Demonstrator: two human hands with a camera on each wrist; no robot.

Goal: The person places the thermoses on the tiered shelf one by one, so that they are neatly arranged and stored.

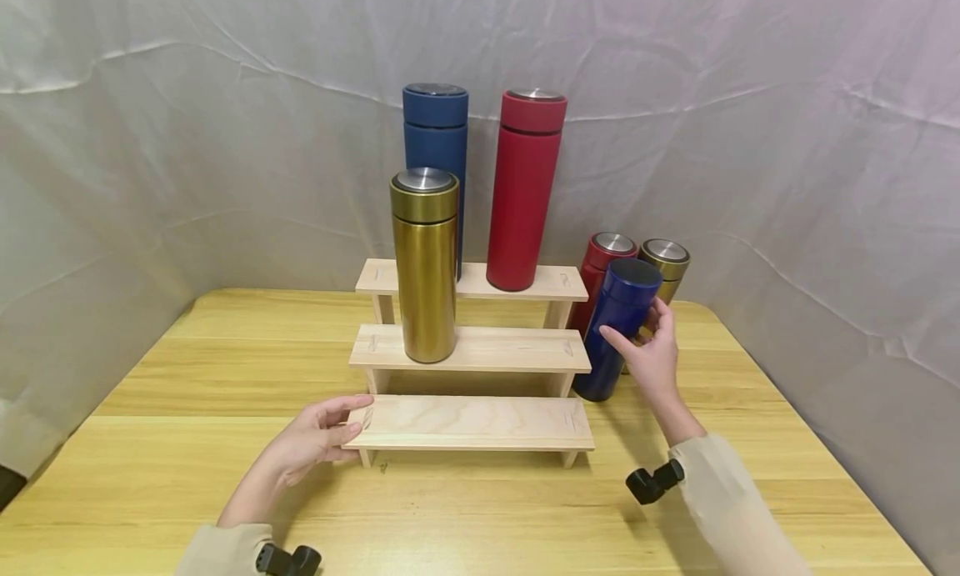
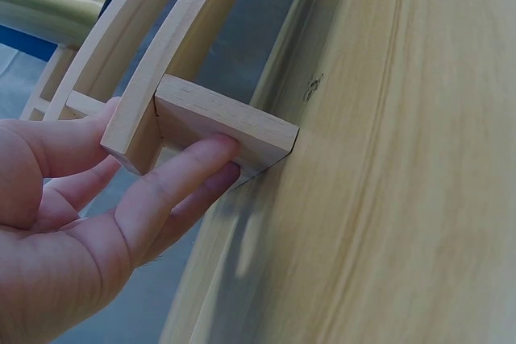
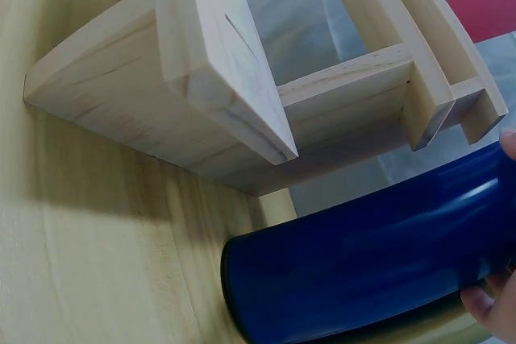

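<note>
A three-step wooden stand (image 1: 480, 422) is at the middle of the table. My left hand (image 1: 318, 434) pinches the left end of its lowest step, thumb at the step's edge and fingers against the side support (image 2: 234, 122). On the right, my right hand (image 1: 651, 355) grips a dark blue thermos bottle (image 1: 611, 334), thumb on the near side and fingers round the far side. That bottle (image 3: 363, 247) leans slightly beside the stand's right end. Behind it are a shorter red thermos (image 1: 596, 267) and a gold thermos (image 1: 673, 267), both partly hidden.
On the top step are a tall blue thermos (image 1: 437, 126) and a tall red thermos (image 1: 525, 192). A tall gold thermos (image 1: 426, 284) stands on the middle step's left half, in front of the blue one. Grey cloth (image 1: 300, 159) hangs behind the wooden table (image 1: 225, 376).
</note>
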